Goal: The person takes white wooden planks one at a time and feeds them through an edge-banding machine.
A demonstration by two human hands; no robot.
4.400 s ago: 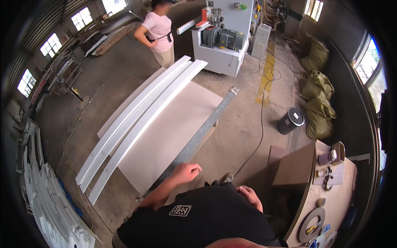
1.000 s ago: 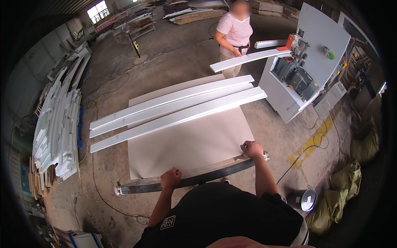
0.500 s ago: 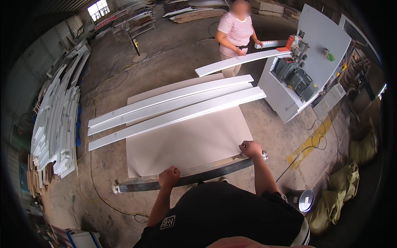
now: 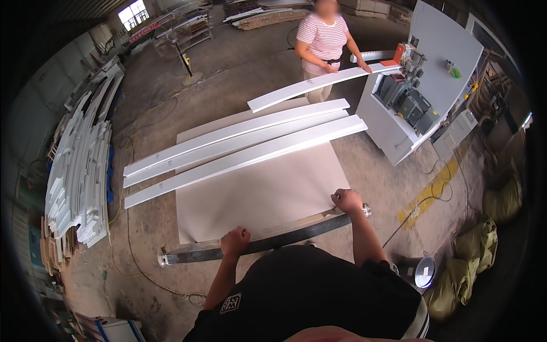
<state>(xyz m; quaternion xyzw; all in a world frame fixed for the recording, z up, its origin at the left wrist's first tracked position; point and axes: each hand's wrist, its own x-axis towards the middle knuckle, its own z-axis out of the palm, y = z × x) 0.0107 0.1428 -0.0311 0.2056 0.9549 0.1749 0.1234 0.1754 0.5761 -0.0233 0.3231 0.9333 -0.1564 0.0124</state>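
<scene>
My left hand (image 4: 235, 241) is curled into a fist above the near edge of a table, beside a long dark bar (image 4: 296, 235). My right hand (image 4: 347, 202) is also closed, by the near right corner of the brown sheet (image 4: 256, 196) covering the table. Nothing shows in either hand. Across the far half of the sheet lie several long white boards (image 4: 245, 161), their ends reaching past both sides. Beyond the table, a person in a striped shirt has both hands on another white board (image 4: 307, 87), whose right end meets a machine (image 4: 404, 91).
At the left, a large stack of white strips (image 4: 80, 176) lies on the floor. Green sacks (image 4: 476, 245) and a dark bucket (image 4: 423, 272) stand on the right. Cables (image 4: 151, 279) run over the concrete floor. A standing fan (image 4: 185, 62) is at the back left.
The person's board has shifted left, away from the machine, and one of their hands has come down onto it. My hands have stayed nearly in place. The view has moved slightly.
</scene>
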